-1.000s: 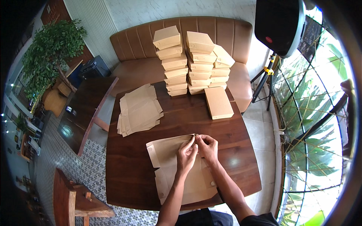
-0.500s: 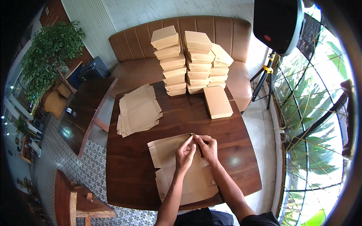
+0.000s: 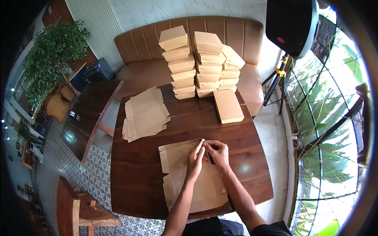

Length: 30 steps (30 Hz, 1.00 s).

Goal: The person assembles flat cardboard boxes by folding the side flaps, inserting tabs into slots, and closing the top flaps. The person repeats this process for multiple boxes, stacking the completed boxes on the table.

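Observation:
A brown cardboard box blank (image 3: 201, 194) lies partly unfolded at the near side of the dark wooden table, its far edge bent upward. At its far right corner, my left hand (image 3: 194, 160) is closed on the raised flap, fingers along the inside. My right hand (image 3: 217, 153) pinches the same corner from the right, fingertips meeting those of my left. The small tabs between the fingers are partly hidden. The blank's left side flap (image 3: 163, 162) stands slightly raised, away from both hands.
Flat cardboard blanks (image 3: 146, 114) lie in a pile at the table's left. Tall stacks of folded boxes (image 3: 181, 65) rise at the back, with a single closed box (image 3: 229, 106) in front. Beyond stand a brown bench (image 3: 138, 74) and a speaker (image 3: 290, 27) on a tripod.
The blank's left flap has shifted a little to the right and tilted up more. Both hands stay at the corner, with the fingers slightly repositioned.

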Available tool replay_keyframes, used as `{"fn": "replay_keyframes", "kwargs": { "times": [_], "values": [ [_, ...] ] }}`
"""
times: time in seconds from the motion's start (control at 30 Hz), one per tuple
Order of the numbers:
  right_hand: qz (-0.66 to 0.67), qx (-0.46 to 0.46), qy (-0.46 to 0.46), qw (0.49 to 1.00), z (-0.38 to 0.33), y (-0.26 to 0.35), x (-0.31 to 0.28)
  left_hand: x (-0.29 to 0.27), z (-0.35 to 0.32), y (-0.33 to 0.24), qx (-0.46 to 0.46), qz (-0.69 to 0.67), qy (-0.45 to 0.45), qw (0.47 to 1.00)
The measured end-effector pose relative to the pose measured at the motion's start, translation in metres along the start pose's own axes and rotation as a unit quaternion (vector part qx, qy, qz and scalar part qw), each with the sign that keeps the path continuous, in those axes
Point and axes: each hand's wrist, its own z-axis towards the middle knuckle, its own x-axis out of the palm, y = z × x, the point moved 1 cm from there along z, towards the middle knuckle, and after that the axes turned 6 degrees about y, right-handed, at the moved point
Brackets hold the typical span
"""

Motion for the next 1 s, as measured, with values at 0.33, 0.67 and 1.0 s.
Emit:
{"fn": "replay_keyframes", "kwargs": {
  "times": [0.33,0.67,1.0],
  "values": [
    [-0.091,0.007,-0.026,0.995,-0.003,0.012,-0.003,-0.054,-0.013,-0.016,0.051,0.153,-0.025,0.987],
    [-0.209,-0.068,-0.030,0.975,0.005,0.007,0.001,-0.066,-0.024,0.006,0.094,0.246,-0.130,0.956],
    [-0.231,-0.084,-0.042,0.968,0.012,-0.002,0.003,-0.022,0.022,-0.009,0.157,0.325,-0.055,0.931]
  ]
}}
